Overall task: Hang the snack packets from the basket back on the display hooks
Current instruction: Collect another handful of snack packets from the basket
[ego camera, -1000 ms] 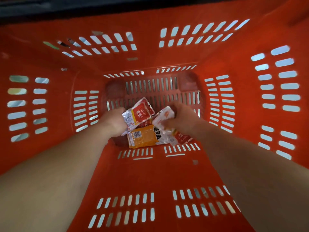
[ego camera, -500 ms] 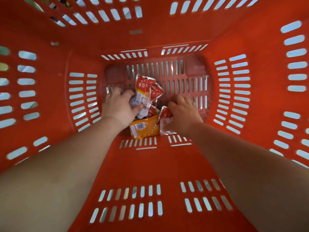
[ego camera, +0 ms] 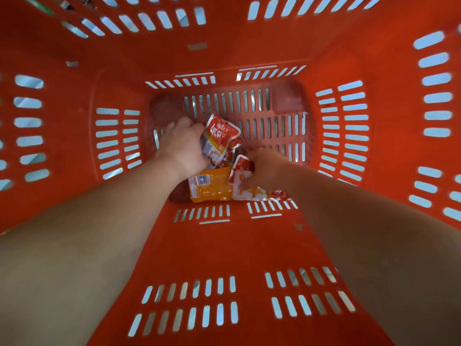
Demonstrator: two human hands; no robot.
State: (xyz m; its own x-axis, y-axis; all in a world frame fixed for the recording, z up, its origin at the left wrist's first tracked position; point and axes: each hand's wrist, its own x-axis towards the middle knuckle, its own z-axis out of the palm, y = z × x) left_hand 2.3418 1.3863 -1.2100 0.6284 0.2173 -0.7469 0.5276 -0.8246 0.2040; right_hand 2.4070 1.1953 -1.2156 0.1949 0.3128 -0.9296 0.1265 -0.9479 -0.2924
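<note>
The basket is deep. Both arms reach down past its near wall to the floor, so the step in hand is judged to be retrieval of packets for hanging. The orange packet lies flat on the basket floor, barcode up, and serves as the reference point. Just right of the orange packet, overlapping its edge, the right hand pinches a small red-and-white packet between thumb and curled fingers. A white-and-red packet lies beneath that hand, touching the right edge of the orange packet. Just beyond the orange packet and slightly left, the left hand grips a large red-and-white packet, which stands tilted off the floor. More red packets sit between the two held ones; their number cannot be told. Lift each held packet straight up, clear of the orange packet, so that loose neighbours do not come up with it. Keep the packets separate, one per hand. Any hang holes are too small to make out, so check the top edge of each packet once it is clear of the basket. The display hooks are not in view. The orange packet and the white-and-red packet are left for a later pass.
</note>
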